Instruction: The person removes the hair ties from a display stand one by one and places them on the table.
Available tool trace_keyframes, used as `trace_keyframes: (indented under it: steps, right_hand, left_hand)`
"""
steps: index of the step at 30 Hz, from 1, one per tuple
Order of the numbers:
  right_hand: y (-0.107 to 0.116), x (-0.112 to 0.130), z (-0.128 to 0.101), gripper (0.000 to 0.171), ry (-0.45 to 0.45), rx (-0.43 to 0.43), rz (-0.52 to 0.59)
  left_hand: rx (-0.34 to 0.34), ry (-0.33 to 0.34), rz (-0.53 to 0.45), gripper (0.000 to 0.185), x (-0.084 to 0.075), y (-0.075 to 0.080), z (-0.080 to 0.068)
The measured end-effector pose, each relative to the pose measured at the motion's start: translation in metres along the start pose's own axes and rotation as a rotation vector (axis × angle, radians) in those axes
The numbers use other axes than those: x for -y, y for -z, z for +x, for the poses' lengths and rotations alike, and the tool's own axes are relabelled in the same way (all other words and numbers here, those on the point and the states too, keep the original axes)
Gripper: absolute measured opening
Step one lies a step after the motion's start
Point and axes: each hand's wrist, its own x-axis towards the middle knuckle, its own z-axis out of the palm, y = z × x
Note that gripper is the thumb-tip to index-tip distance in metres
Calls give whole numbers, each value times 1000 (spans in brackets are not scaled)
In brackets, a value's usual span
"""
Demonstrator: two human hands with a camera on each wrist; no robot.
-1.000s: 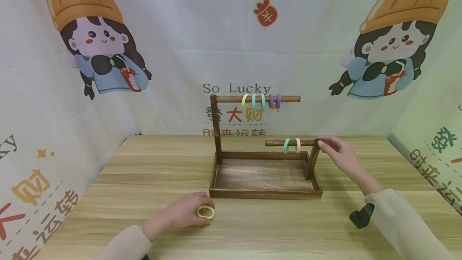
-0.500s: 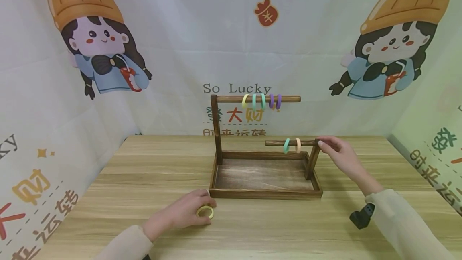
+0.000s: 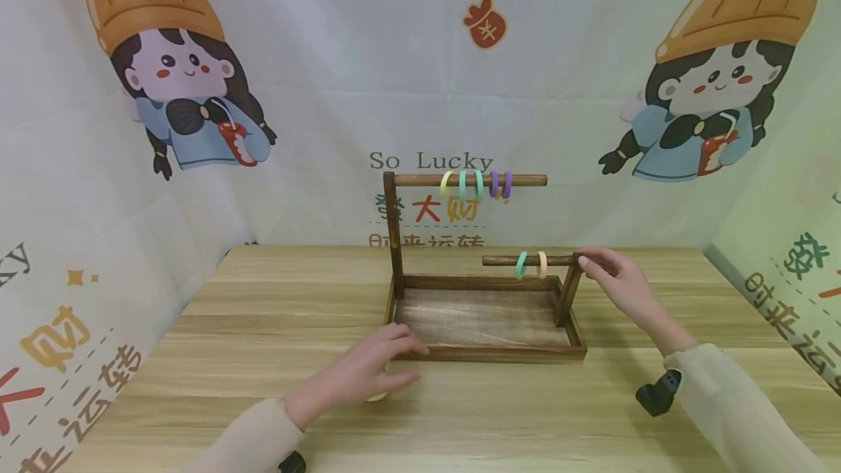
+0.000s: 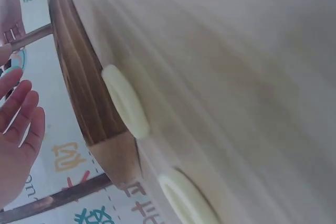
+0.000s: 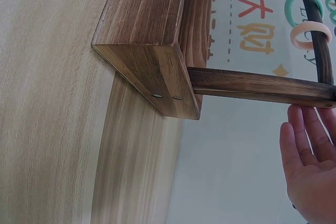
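My left hand (image 3: 368,367) hovers with spread fingers at the front left corner of a dark wooden ring rack (image 3: 486,353), holding nothing. Below it, a pale yellow ring (image 3: 376,398) shows only a sliver in the head view. Two such rings lie flat in the left wrist view: one ring (image 4: 137,107) by the rack's base, another ring (image 4: 195,196) farther along. My right hand (image 3: 620,287) touches the top of the rack's short post (image 3: 569,290); in the right wrist view its fairly straight fingers (image 5: 296,121) meet the post's outer side. Its thumb is hidden there.
The rack's tall upper bar (image 3: 414,180) carries a yellow ring (image 3: 443,185), two mint rings and two purple rings. A mint ring (image 3: 520,266) and a peach ring (image 3: 542,266) hang on the lower bar (image 3: 496,260). Printed cloth (image 3: 328,93) surrounds the wooden table (image 3: 263,312).
My left hand has let go of the pale yellow ring, left it on the table and moved right and forward to the rack's front corner, fingers spreading. The right hand has stayed still.
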Motion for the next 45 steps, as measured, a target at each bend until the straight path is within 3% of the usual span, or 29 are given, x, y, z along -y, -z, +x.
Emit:
trace_keyframes:
  steps: [6, 13, 24, 33, 45]
  right_hand:
    - [0, 0, 0, 46, -5, 1, 11]
    - [0, -2, 1, 46, 1, -2, 9]
    - [0, -1, 1, 46, 5, -3, 11]
    - [0, -1, 1, 46, 9, -7, 14]
    - [0, -2, 1, 45, -1, -7, -1]
  left_hand:
    - [-68, -41, -30, 28, -1, -4, 18]
    - [-66, 16, -70, 30, 0, -8, 36]
    - [-126, 110, -260, 34, 8, -8, 59]
    - [-214, 120, -231, 49, 13, -9, 76]
    - [-183, 236, -226, 54, 21, -9, 93]
